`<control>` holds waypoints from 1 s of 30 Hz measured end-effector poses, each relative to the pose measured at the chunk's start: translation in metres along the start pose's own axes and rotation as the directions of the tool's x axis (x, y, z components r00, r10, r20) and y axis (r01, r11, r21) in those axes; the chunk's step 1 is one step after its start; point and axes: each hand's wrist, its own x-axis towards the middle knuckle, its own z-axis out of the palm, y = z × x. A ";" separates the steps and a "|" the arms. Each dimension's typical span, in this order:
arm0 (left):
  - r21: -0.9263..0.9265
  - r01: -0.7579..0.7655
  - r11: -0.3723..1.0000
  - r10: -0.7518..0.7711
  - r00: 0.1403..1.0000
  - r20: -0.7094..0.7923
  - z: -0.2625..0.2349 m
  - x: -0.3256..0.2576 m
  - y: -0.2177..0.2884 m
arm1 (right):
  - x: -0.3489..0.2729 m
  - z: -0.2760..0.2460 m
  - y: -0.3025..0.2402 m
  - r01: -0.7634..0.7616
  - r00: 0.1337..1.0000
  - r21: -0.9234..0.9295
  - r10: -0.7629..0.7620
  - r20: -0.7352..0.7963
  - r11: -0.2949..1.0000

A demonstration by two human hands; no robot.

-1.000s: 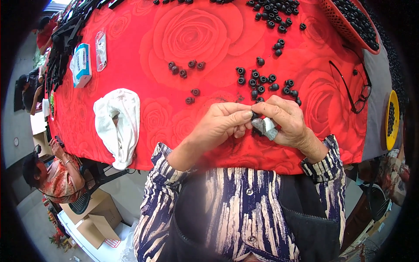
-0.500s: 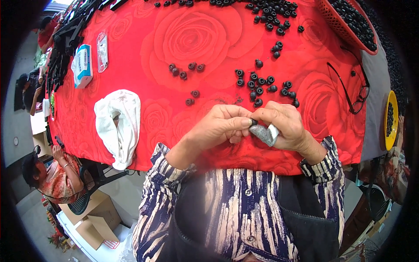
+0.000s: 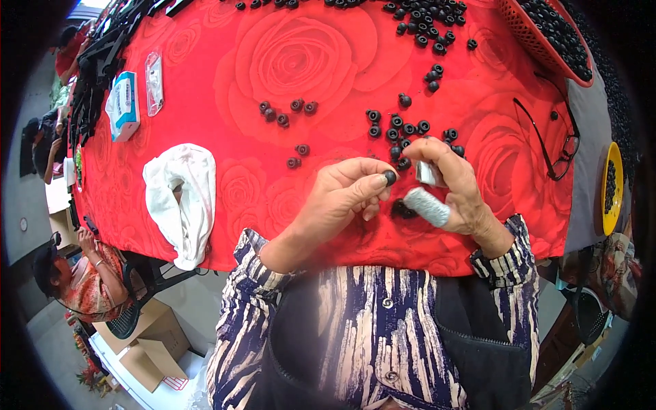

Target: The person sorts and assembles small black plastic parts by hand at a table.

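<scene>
— Since the earlier frame, what is seen to have changed?

— Both hands have been drawn slightly apart; half a second ago they were pressed close together over the same piece. Now a small black round part [image 3: 390, 178] is pinched between thumb and forefinger of the left hand [image 3: 345, 195], and it is held just above the near edge of the tabletop [image 3: 273, 205].

— And the right hand?

— The right hand [image 3: 454, 188] is curled, not spread. A small grey piece [image 3: 427, 173] is gripped between its fingers, and one finger is wrapped in a grey-white covering [image 3: 426, 206]. A dark part [image 3: 403, 210] is seen just below, between the two hands; whether it is held or lying on the cloth cannot be told.

— What is laid out around them?

— A loose cluster of black parts [image 3: 400, 130] is scattered just beyond the hands, and a denser pile [image 3: 427, 24] is spread farther up. A red basket [image 3: 526, 34] filled with the same parts is set at the upper right. Black-framed glasses [image 3: 550, 140] are laid to the right, a yellow bowl [image 3: 610, 184] at the far right edge. A white cloth [image 3: 181, 198] is draped to the left, with a blue and white packet [image 3: 123, 106] beyond it.
</scene>
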 end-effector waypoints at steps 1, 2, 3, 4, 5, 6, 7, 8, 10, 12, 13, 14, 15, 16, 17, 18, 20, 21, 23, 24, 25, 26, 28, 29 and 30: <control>-0.001 0.001 1.000 -0.001 1.000 -0.003 -0.001 0.000 -0.001 | 0.000 -0.003 0.000 -0.001 1.000 0.003 0.001 0.001 1.000; 0.013 -0.020 1.000 0.020 1.000 0.008 -0.001 0.000 -0.002 | 0.000 -0.006 -0.001 -0.090 0.995 0.029 0.088 0.056 0.996; 0.027 -0.042 0.999 0.041 0.999 0.019 -0.001 0.001 -0.002 | 0.000 -0.007 -0.002 -0.178 0.979 0.051 0.172 0.113 0.983; 0.026 -0.039 0.999 0.038 0.999 0.021 -0.001 0.000 -0.003 | -0.003 -0.003 0.005 -0.148 0.986 0.040 0.145 0.082 0.988; 0.033 -0.043 0.999 0.043 0.999 0.019 0.001 0.000 -0.002 | -0.002 -0.003 0.004 -0.150 0.986 0.042 0.146 0.081 0.988; 0.039 -0.048 0.998 0.047 0.999 0.018 0.001 -0.001 -0.002 | -0.002 -0.003 0.004 -0.142 0.987 0.007 0.141 0.082 0.990; 0.040 -0.046 0.998 0.045 0.999 0.017 0.001 -0.002 -0.002 | -0.001 -0.002 0.003 -0.134 0.987 -0.029 0.136 0.083 0.991; 0.052 -0.050 0.997 0.048 0.999 0.022 0.001 -0.001 -0.003 | -0.001 -0.001 0.004 -0.137 0.987 -0.029 0.139 0.081 0.990; 0.065 -0.051 0.997 0.049 0.998 0.027 0.001 -0.001 -0.003 | -0.001 0.000 0.006 -0.088 0.995 -0.052 0.090 0.050 0.995; 0.064 -0.034 0.997 0.033 0.999 0.019 0.003 -0.002 -0.001 | -0.001 -0.001 0.002 -0.109 0.991 -0.067 0.113 0.067 0.992; 0.065 -0.033 0.997 0.032 0.999 0.018 0.004 -0.002 -0.001 | 0.000 -0.002 0.000 -0.129 0.987 -0.083 0.136 0.085 0.988; 0.077 -0.036 0.996 0.036 0.999 0.012 0.003 -0.002 -0.001 | 0.000 -0.002 0.000 -0.131 0.987 -0.084 0.138 0.083 0.988; 0.089 -0.040 0.995 0.039 0.999 0.007 0.002 -0.001 -0.002 | 0.000 -0.002 0.001 -0.130 0.987 -0.091 0.138 0.082 0.987; 0.089 -0.038 0.995 0.037 0.999 0.008 0.002 -0.001 -0.003 | -0.001 -0.001 0.001 -0.129 0.987 -0.099 0.137 0.080 0.987; 0.079 -0.039 0.996 0.038 0.999 0.015 0.002 0.000 -0.003 | -0.001 -0.001 0.001 -0.130 0.987 -0.098 0.138 0.079 0.987; 0.069 -0.041 0.997 0.040 0.999 0.021 0.002 0.000 -0.003 | -0.001 -0.001 0.001 -0.127 0.988 -0.095 0.134 0.077 0.987; 0.092 -0.044 0.995 0.042 0.999 0.020 0.002 -0.001 -0.003 | -0.001 -0.001 0.001 -0.125 0.989 -0.091 0.132 0.073 0.988; 0.114 -0.048 0.992 0.046 0.999 0.020 0.002 -0.001 -0.003 | -0.001 -0.002 0.000 -0.132 0.987 -0.083 0.138 0.077 0.988; 0.106 -0.042 0.993 0.040 0.999 0.026 0.003 -0.001 -0.002 | -0.001 -0.002 0.000 -0.139 0.986 -0.073 0.145 0.083 0.988; 0.099 -0.038 0.994 0.035 0.999 0.032 0.002 -0.001 -0.002 | -0.001 -0.002 0.001 -0.139 0.985 -0.068 0.144 0.091 0.988; 0.098 -0.037 0.995 0.034 0.999 0.030 0.001 -0.001 -0.003 | -0.001 -0.002 0.002 -0.138 0.984 -0.063 0.144 0.100 0.988; 0.127 -0.036 0.991 0.033 0.999 0.025 0.001 -0.001 -0.003 | -0.001 -0.002 0.002 -0.140 0.984 -0.064 0.146 0.099 0.988; 0.155 -0.033 0.987 0.030 0.999 0.021 0.001 0.000 -0.002 | 0.000 -0.003 0.002 -0.122 0.986 -0.071 0.128 0.102 0.990; 0.142 -0.034 0.989 0.031 0.999 0.025 0.001 0.000 -0.002 | 0.000 -0.003 0.002 -0.122 0.986 -0.069 0.128 0.102 0.990; 0.129 -0.036 0.991 0.032 0.999 0.030 0.002 -0.001 -0.002 | 0.000 -0.003 0.001 -0.121 0.987 -0.068 0.127 0.101 0.990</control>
